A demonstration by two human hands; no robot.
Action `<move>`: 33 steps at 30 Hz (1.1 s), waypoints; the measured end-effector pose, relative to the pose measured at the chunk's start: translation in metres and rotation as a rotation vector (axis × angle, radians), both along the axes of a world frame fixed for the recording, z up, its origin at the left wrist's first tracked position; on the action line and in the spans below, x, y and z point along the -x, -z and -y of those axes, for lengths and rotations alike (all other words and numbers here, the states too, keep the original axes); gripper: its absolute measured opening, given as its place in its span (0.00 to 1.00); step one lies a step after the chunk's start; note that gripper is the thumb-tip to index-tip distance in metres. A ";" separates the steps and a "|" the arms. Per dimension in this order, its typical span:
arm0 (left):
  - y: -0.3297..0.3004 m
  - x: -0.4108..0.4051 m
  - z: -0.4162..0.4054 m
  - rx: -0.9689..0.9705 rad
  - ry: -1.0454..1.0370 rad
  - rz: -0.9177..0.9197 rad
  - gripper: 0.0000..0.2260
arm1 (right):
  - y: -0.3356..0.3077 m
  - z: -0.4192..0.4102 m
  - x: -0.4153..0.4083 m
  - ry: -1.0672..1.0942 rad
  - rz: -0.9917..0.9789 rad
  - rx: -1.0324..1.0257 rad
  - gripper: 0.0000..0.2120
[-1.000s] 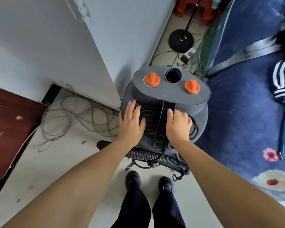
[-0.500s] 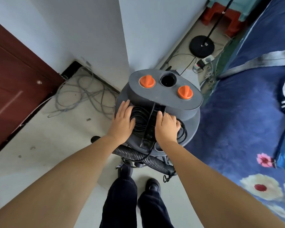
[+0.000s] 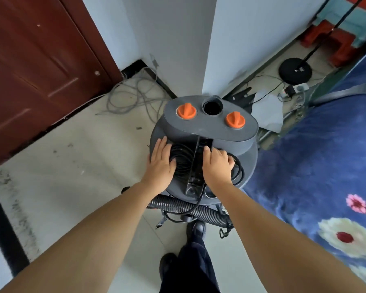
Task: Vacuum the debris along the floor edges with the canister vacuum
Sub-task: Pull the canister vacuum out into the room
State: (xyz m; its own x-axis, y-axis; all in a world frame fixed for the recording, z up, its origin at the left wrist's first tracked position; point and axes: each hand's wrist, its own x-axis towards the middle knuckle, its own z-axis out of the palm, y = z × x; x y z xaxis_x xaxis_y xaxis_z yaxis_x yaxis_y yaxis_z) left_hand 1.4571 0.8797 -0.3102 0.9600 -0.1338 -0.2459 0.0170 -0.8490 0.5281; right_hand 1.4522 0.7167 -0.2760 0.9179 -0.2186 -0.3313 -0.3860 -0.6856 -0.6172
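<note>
Left hand (image 3: 160, 163) and right hand (image 3: 217, 166) rest flat on the grey canister vacuum (image 3: 207, 132), either side of its black handle (image 3: 195, 168), beside a blue bed (image 3: 317, 161).

Both bare forearms reach forward and down from the lower corners of the view toward the canister vacuum (image 3: 207, 132), converging on its top; the left hand (image 3: 160, 163) lies palm-down on the vacuum's left side, fingers straight and together, pointing away from the body, thumb spread toward the centre; the right hand (image 3: 217, 166) rests on the vacuum's right side, just beside the central black handle, knuckles raised and fingers bent downward, though what they close on cannot be made out; the wrists are level with each other; two dark-trousered legs with black shoes stand just behind the vacuum.
</note>
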 end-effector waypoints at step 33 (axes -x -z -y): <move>0.003 0.435 0.095 0.066 -0.595 -0.061 0.22 | 0.006 0.067 0.339 -0.602 0.004 0.053 0.16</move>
